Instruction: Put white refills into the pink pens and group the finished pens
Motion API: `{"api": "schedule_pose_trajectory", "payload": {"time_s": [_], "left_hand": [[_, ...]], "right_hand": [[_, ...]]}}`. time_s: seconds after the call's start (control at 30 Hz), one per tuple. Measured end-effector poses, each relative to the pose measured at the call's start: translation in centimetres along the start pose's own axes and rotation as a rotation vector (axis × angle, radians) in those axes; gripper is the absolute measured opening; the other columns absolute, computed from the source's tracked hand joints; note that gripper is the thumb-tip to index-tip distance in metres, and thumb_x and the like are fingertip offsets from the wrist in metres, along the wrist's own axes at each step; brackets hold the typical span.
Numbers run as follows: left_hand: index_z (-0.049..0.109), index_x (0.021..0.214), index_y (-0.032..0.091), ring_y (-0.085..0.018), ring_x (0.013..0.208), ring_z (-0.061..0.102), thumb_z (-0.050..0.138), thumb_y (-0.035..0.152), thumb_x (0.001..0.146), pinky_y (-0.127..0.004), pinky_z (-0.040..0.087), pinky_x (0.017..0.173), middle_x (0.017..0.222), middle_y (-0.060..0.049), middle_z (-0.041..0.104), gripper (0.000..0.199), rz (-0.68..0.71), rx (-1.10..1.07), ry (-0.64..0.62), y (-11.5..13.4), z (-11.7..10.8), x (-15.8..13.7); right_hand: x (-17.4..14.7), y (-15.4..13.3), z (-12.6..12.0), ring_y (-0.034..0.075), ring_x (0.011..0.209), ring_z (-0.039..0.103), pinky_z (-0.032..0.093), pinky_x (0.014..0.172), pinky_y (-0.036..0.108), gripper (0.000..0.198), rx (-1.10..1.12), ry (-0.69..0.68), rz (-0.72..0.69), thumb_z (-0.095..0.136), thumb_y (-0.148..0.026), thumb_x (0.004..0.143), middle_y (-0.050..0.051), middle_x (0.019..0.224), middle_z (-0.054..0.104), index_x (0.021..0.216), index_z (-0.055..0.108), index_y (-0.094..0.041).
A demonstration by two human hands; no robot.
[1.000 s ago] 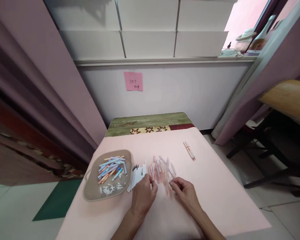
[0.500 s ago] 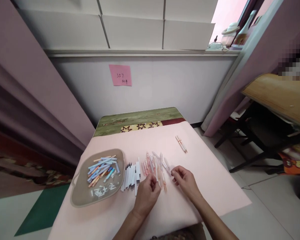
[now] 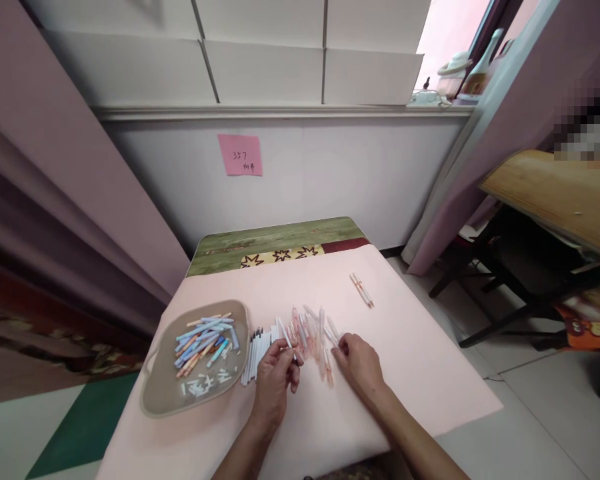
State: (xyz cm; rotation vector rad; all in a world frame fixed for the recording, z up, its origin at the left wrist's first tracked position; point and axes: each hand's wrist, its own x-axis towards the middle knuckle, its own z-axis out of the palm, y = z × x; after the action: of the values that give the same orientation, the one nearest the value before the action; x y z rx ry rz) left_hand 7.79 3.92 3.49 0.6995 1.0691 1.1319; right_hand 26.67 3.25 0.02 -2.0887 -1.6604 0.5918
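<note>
My left hand [image 3: 275,377] pinches a white pen refill [image 3: 283,331] with a dark tip, held slanted above the table. Beneath and left of it lie several white refills [image 3: 255,360] in a row, partly covered by the hand. The fingers of my right hand [image 3: 361,363] are closed at the near end of a clear pen barrel [image 3: 333,330], at the right side of the pile. Between the hands, several clear and pinkish pen barrels [image 3: 322,327] lie loosely heaped. Two slim white-and-orange pens [image 3: 362,291] rest together farther back on the right.
A grey-brown basket [image 3: 153,393] at the left holds blue and orange pen parts [image 3: 205,343] and small whitish pieces [image 3: 203,383]. Pink cloth [image 3: 420,353] covers most of the table. A wall stands behind; a wooden table [image 3: 555,193] and dark chair [image 3: 510,267] are at right.
My left hand has moved left to the refills and now holds one, raised and slanted. My right hand has shifted slightly left, against the barrel pile.
</note>
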Motion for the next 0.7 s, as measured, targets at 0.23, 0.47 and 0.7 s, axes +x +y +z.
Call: {"api": "schedule_pose_trajectory", "payload": {"time_s": [0.23,0.47,0.7], "left_hand": [[0.050,0.080,0.018,-0.005,0.040,0.045,0.068,0.030,0.071,-0.016,0.032,0.036,0.067,0.001,0.064,0.024,0.015,0.027,0.011,1.2,-0.4,0.4],[0.051,0.073,0.017,-0.008,0.051,0.052,0.073,0.029,0.068,-0.019,0.040,0.044,0.071,0.000,0.065,0.026,0.040,0.070,0.022,1.7,-0.4,0.1],[0.056,0.081,0.017,-0.009,0.049,0.049,0.073,0.031,0.068,-0.020,0.039,0.043,0.059,0.005,0.054,0.026,0.088,0.164,0.012,1.6,-0.8,-0.6]], "right_hand": [[-0.6,0.8,-1.3,0.014,0.061,0.055,0.028,0.054,0.023,0.015,0.041,-0.027,0.079,0.050,-0.032,0.085,-0.002,0.065,0.063,0.077,0.058,-0.022],[-0.8,0.3,-1.5,0.015,0.067,0.058,0.031,0.057,0.023,0.017,0.051,-0.007,0.039,0.056,-0.038,0.082,-0.001,0.074,0.066,0.081,0.063,-0.024],[2.5,-2.2,-1.1,0.016,0.069,0.062,0.035,0.059,0.024,0.028,-0.004,-0.003,0.005,0.047,-0.039,0.088,0.002,0.074,0.070,0.077,0.067,-0.022]]}}
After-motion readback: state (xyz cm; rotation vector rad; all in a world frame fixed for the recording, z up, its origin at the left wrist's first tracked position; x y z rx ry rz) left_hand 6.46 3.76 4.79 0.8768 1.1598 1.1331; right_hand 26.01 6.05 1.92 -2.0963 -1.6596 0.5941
